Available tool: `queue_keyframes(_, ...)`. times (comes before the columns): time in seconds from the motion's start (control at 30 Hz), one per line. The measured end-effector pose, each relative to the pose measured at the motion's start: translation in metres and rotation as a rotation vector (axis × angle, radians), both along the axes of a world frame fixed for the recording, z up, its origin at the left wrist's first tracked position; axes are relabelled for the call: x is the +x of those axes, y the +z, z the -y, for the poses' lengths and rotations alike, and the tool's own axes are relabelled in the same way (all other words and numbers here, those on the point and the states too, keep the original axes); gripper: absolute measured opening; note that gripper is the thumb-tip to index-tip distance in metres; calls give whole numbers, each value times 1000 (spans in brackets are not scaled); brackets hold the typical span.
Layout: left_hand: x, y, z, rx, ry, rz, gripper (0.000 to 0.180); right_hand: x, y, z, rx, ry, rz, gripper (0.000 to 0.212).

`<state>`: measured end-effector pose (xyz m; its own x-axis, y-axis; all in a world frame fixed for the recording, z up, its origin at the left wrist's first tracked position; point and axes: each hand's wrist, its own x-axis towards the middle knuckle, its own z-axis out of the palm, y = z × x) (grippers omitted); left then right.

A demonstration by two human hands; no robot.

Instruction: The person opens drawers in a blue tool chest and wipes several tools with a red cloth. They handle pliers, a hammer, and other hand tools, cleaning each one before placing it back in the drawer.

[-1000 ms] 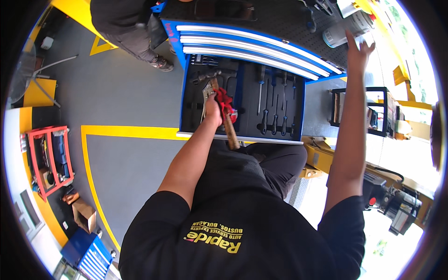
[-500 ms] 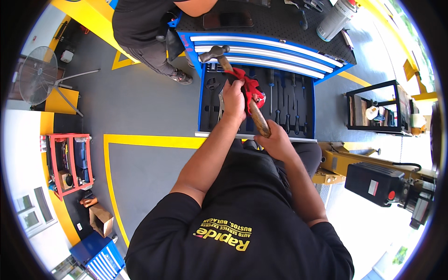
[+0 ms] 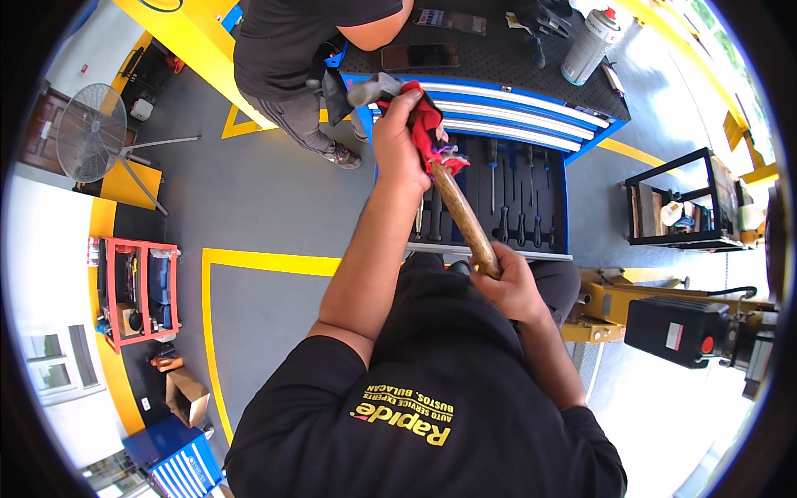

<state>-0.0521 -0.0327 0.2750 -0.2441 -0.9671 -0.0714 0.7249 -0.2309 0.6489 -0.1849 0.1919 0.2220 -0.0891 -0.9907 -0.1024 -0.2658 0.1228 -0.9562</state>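
Note:
A hammer with a wooden handle (image 3: 462,214) slants across the front of me, its metal head at the far left end. My right hand (image 3: 506,280) is closed around the lower end of the handle. Near the hammer's head, my left hand (image 3: 398,145) grips a red cloth (image 3: 426,133) bunched against the tool, with dark and purple patches in it. The cloth hides the upper handle and part of the head. Below the hammer is a pulled-out drawer (image 3: 568,207) with screwdrivers (image 3: 520,228) and other tools in dark cutouts.
Behind the drawer stands a blue tool cabinet (image 3: 610,133); a phone (image 3: 420,56) and a spray can (image 3: 589,48) are on top. Another person (image 3: 290,66) stands at its left side. A pedestal fan (image 3: 93,129) is at far left, a black cart (image 3: 672,199) at right.
My left hand and the cloth have slid up the handle toward the hammer's head. My right hand has shifted slightly down and right, still gripping the handle end.

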Motion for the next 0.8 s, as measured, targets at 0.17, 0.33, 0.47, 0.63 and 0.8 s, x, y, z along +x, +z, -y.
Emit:
queue_keyframes(0.17,-10,1,-35,-108,196,177,17,0,-1,1,-163,-297,-677,26)
queue_keyframes(0.33,11,1,-71,-139,-258,-481,35,-2,-1,-8,-134,-302,-503,27)
queue_keyframes(0.47,9,-4,-64,-224,-94,-139,24,7,14,-9,-110,-274,-380,29)
queue_keyframes(0.63,-2,19,-40,-246,-105,-41,28,17,13,-12,-251,-325,-592,35)
queue_keyframes(0.8,-15,22,-13,-38,244,277,31,27,10,-8,-257,-355,-759,36)
